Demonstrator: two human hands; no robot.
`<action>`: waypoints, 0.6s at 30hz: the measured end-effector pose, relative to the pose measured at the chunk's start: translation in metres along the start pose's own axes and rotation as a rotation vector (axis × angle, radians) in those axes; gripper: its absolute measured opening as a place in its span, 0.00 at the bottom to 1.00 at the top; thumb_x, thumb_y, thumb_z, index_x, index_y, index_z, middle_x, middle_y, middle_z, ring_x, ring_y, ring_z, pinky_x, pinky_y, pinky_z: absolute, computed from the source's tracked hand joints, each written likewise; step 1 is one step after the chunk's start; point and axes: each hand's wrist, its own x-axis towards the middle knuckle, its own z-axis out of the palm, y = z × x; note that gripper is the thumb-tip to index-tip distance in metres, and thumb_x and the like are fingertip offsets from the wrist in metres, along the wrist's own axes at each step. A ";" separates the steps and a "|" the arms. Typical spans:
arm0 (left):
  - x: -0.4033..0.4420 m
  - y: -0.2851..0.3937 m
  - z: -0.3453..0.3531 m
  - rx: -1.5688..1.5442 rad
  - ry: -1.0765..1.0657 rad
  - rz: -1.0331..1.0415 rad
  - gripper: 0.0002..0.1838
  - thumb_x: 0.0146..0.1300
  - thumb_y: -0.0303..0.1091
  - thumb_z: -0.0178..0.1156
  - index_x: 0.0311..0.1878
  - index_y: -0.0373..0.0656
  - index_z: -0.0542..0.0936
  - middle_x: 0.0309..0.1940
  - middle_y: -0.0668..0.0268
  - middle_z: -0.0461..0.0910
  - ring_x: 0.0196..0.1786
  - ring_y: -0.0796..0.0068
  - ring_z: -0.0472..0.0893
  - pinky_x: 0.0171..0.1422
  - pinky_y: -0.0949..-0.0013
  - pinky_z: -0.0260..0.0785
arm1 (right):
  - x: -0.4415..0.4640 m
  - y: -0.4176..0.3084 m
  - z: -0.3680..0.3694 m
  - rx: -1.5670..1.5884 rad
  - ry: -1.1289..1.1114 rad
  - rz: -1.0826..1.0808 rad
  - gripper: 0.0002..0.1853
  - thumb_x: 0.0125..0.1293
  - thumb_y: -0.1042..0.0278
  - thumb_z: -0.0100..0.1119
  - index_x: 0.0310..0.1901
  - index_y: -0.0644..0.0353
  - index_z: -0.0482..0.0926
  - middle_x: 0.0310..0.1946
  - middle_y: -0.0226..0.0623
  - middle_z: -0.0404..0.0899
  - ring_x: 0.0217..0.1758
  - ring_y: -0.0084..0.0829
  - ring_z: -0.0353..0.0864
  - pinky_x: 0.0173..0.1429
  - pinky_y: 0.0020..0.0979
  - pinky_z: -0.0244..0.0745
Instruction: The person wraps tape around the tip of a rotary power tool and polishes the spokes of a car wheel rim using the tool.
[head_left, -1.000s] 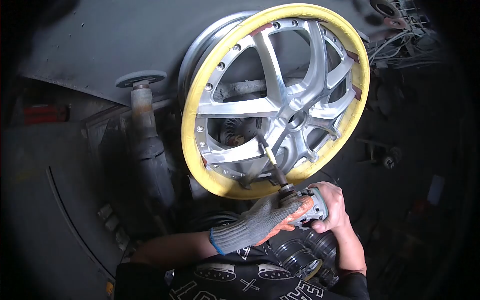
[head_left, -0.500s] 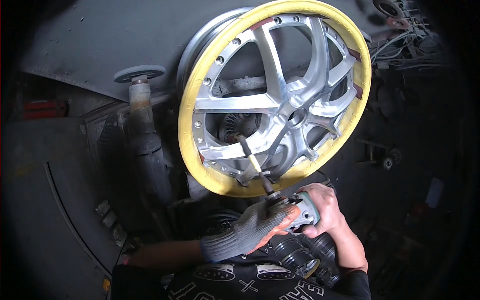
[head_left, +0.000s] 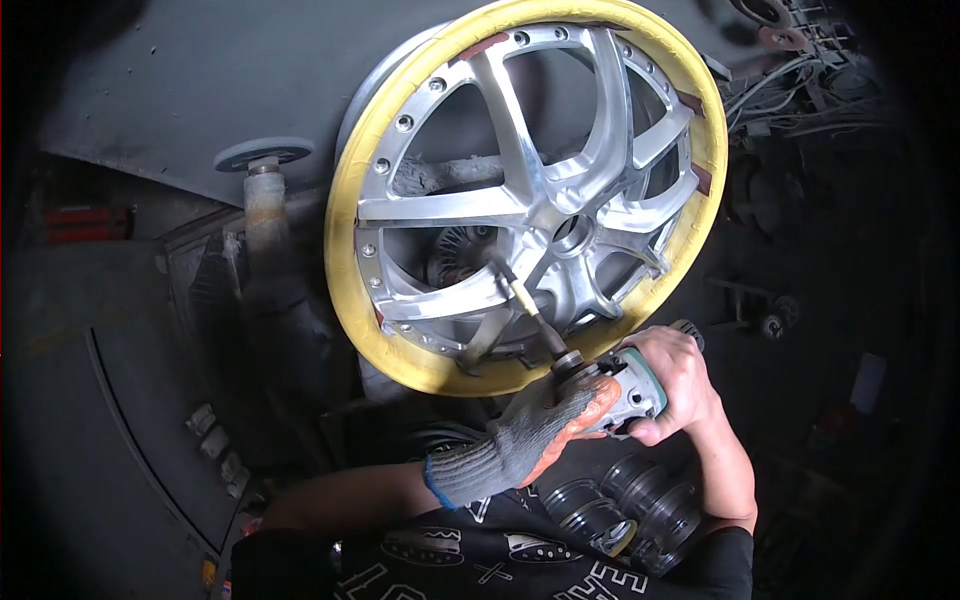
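Gloved left hand [head_left: 553,422] and bare right hand [head_left: 682,375]: grip closed on power tool [head_left: 632,392]. Tip [head_left: 505,273] at near-left spoke [head_left: 440,303] of wheel [head_left: 515,150]; contact unclear.

Wheel [head_left: 540,212]: silver spokes [head_left: 440,207], yellow rim [head_left: 342,250], dark-red patches [head_left: 482,47]. Gloved left hand [head_left: 553,418]: grey, orange palm, blue cuff edge [head_left: 436,484]. Power tool [head_left: 626,398]: grey, green band [head_left: 648,378]. Shirt [head_left: 480,527]: black, white print [head_left: 610,578].

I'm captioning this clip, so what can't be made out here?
In the head view:
Green-banded grey power tool: gripped parts hidden by the grey-and-orange gloved left hand and bare right hand.
Slender, pale-banded shaft: tip blurred.
Silver, yellow-rimmed wheel: top cut off by the upper edge.
Black shirt: white lettering cut off by the lower edge.
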 end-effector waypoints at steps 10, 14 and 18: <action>0.013 -0.015 -0.001 -0.069 0.059 0.096 0.24 0.63 0.44 0.66 0.56 0.41 0.73 0.48 0.64 0.76 0.50 0.76 0.78 0.52 0.67 0.79 | 0.008 0.014 -0.009 0.006 -0.071 -0.033 0.40 0.40 0.31 0.68 0.39 0.66 0.78 0.28 0.45 0.79 0.32 0.50 0.80 0.40 0.43 0.75; 0.006 -0.017 -0.003 -0.094 0.075 0.062 0.25 0.62 0.44 0.67 0.56 0.41 0.73 0.47 0.65 0.76 0.50 0.76 0.78 0.51 0.66 0.79 | 0.008 0.009 -0.002 -0.005 -0.071 -0.031 0.40 0.41 0.31 0.68 0.39 0.67 0.78 0.28 0.45 0.79 0.32 0.50 0.80 0.39 0.43 0.76; -0.004 -0.012 0.002 -0.068 0.097 0.050 0.25 0.62 0.45 0.68 0.55 0.41 0.73 0.46 0.65 0.76 0.49 0.75 0.79 0.51 0.66 0.78 | 0.010 0.007 -0.001 0.055 -0.088 -0.042 0.39 0.41 0.32 0.68 0.40 0.67 0.79 0.28 0.45 0.79 0.32 0.50 0.80 0.39 0.43 0.76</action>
